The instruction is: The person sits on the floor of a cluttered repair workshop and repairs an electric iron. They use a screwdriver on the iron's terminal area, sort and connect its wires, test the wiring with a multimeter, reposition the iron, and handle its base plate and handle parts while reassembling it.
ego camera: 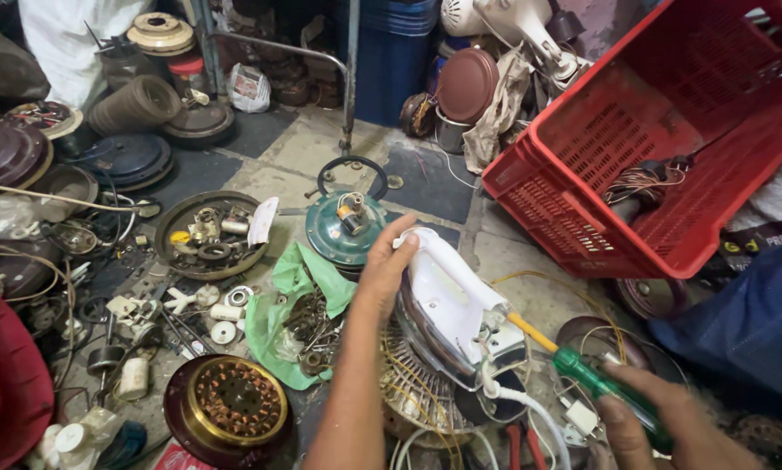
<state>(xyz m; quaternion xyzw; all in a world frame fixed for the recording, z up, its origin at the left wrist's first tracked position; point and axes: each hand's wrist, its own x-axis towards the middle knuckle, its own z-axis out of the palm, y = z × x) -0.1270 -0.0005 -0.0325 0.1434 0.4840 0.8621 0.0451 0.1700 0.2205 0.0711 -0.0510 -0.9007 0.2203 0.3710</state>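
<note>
Setting: workshop floor (pixel 304 157) crowded with motor parts and wires.
Left hand (pixel 387 261): fingers curled over the nose of a white clothes iron (pixel 448 305), pressing it steady.
Iron: tilted on its side, rear end toward the right hand.
Right hand (pixel 661 426): closed around a green-handled screwdriver (pixel 596 379), whose yellow shaft meets the iron's rear.
Beyond the iron: red plastic crate (pixel 670 139), tipped.
Beside the left wrist: green plastic bag (pixel 291 305) of small metal parts.

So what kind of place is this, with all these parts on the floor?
Probably a small appliance repair shop: the left hand steadies a white iron, the right hand works a screwdriver into it, and a copper-wound motor lies nearby.
</note>
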